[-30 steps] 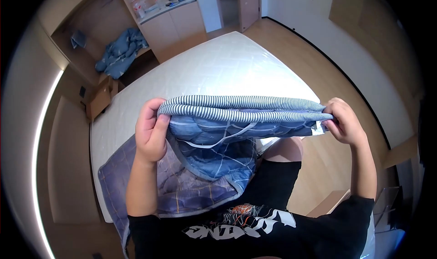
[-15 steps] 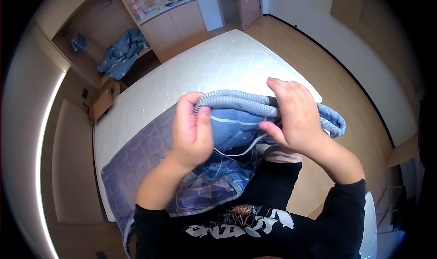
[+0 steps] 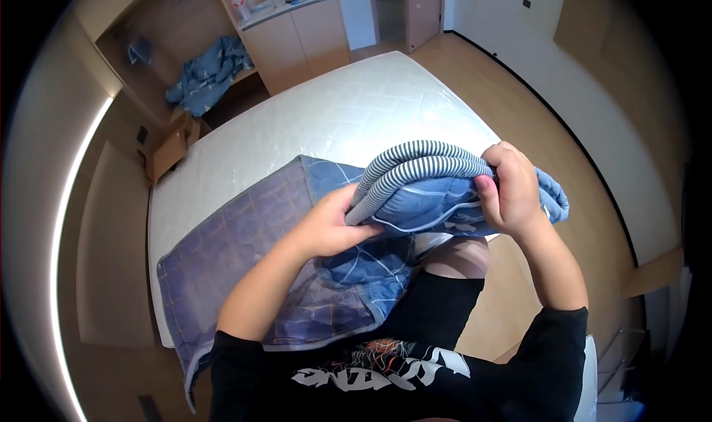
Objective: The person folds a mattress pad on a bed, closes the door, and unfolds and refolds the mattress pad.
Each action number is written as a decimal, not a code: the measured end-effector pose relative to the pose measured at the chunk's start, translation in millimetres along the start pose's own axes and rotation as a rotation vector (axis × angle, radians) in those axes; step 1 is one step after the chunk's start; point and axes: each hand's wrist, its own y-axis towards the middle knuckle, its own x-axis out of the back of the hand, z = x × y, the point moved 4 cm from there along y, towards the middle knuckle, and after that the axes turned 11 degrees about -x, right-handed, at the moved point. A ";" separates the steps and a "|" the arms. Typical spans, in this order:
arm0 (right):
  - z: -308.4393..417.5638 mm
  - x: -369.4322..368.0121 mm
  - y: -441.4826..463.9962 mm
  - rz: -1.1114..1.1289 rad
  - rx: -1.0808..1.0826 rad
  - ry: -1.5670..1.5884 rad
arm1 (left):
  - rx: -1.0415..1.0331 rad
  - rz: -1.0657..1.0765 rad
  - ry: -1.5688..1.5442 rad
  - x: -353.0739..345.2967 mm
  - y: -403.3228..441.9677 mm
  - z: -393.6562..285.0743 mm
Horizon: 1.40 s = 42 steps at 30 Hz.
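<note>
"What sort of room is this?"
"A bedroom, in a home or perhaps lodgings; I can't tell which."
"What shows it?"
"The big white mattress [image 3: 356, 103] mid-frame, with a checked quilt [image 3: 237, 236] partly on it."
"Anything else?"
"Crumpled bedding [image 3: 210, 73] in an open closet [image 3: 159, 33], upper left."

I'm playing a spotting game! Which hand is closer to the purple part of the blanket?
The left hand. It's just to the right of the purple part. The right hand is farther right, on the other side of the striped edge's curve.
</note>
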 end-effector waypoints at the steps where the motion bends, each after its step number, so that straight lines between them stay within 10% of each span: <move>1: -1.4 0.0 0.3 0.019 -0.015 -0.016 | -0.024 -0.017 -0.050 -6.1 4.1 2.8; 10: -35.9 8.1 11.3 -0.046 -0.504 0.007 | -0.115 -0.122 0.174 -14.7 27.7 10.9; 18: -86.2 6.6 -4.7 -0.086 -0.556 0.045 | 0.365 0.247 -0.114 -29.8 17.6 108.0; 22: -109.1 -1.5 -21.4 -0.082 -0.574 0.086 | 0.264 0.186 -0.288 -52.5 21.2 117.8; 26: -134.8 14.1 -30.1 -0.248 -0.430 0.079 | -0.166 0.300 0.163 -44.9 17.3 135.9; 32: -133.8 33.5 -31.6 -0.287 -0.214 0.243 | 0.184 0.346 0.064 -53.3 10.6 148.3; 38: -113.8 58.1 5.1 -0.298 -0.217 -0.027 | 0.119 0.071 -0.295 -60.9 4.8 135.9; 42: -114.7 77.1 42.9 -0.210 -0.335 -0.138 | 0.006 0.018 0.095 -18.8 13.6 105.2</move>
